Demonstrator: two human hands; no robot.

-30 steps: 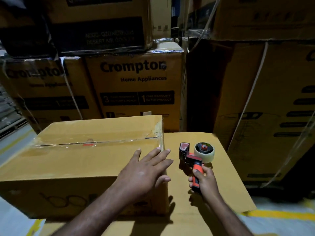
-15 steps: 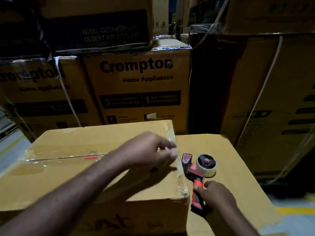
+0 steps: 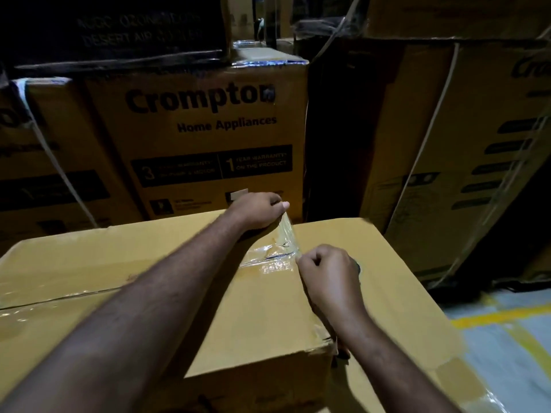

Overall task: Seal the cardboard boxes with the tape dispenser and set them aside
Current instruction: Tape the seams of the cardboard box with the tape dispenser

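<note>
The tape [image 3: 287, 234] stretches along the right edge of the box [image 3: 179, 263]: the left hand [image 3: 259, 210] pinches its far end, and the clenched right hand [image 3: 325, 269] seems to pinch the near end.

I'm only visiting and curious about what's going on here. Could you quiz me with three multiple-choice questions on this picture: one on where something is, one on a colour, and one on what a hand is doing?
1. Where is the loose strip of clear tape?
A. Between the left hand and the right hand, at the right edge of the box
B. Hanging from the ceiling
C. Inside a bucket

2. What colour are the floor lines on the right?
A. Red
B. Yellow
C. Green

3. What is the left hand doing?
A. Resting flat on the box
B. Hanging idle
C. Pinching the tape

Answers:
1 A: the strip runs from the left hand's fingers down to the right hand, above the box top.
2 B: the painted lines are plainly yellow.
3 C: its fingertips are closed on the strip's upper end.
</note>
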